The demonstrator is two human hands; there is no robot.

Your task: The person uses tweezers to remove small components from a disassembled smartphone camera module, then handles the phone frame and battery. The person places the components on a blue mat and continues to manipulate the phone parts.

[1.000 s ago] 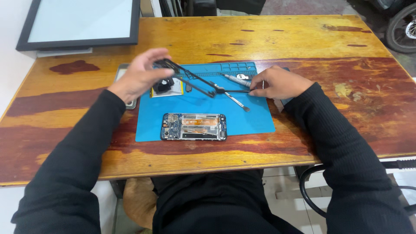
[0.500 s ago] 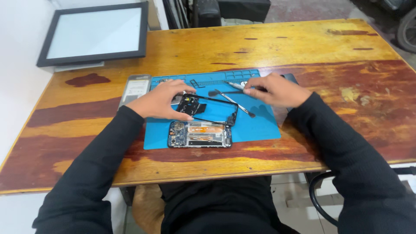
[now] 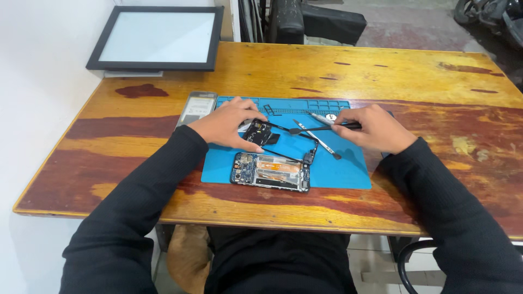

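Lowering a black phone frame (image 3: pixel 283 142) onto the blue mat (image 3: pixel 348 169) at frame centre, the left hand (image 3: pixel 229 124) now pins its camera end, grip clenched; the right hand (image 3: pixel 376 128) pinches what looks like a thin tool (image 3: pixel 321 129). An opened phone (image 3: pixel 271 172) lies below.

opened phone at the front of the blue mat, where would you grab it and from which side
Take the opened phone by its two long edges, coming straight down from above with the grip across its short width. It lies flat on the blue mat, exposed boards facing up, so the bare rim is the safest part to pinch. Its near long edge is clear; the left hand and black frame sit just behind it.
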